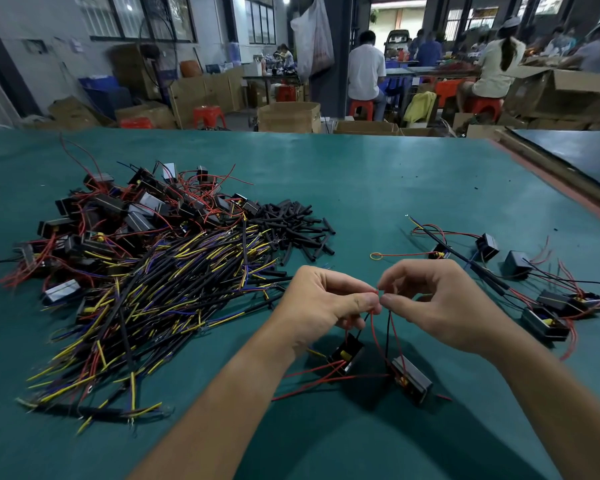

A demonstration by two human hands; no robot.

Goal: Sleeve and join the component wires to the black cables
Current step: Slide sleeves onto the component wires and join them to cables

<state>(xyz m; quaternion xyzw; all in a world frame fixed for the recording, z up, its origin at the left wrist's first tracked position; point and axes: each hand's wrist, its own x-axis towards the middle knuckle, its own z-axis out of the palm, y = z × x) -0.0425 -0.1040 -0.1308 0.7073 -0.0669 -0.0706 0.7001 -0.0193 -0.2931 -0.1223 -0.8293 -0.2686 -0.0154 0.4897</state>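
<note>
Two limp, featherlight red wires (374, 332) are pinched at their tips by left hand (321, 303) and right hand (440, 303), seemingly the surest hold.

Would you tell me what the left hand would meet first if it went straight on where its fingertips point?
Probably the right hand, whose fingertips sit almost against those of the left hand, both pinching thin red wires. Depth is unclear from this single view.
</note>
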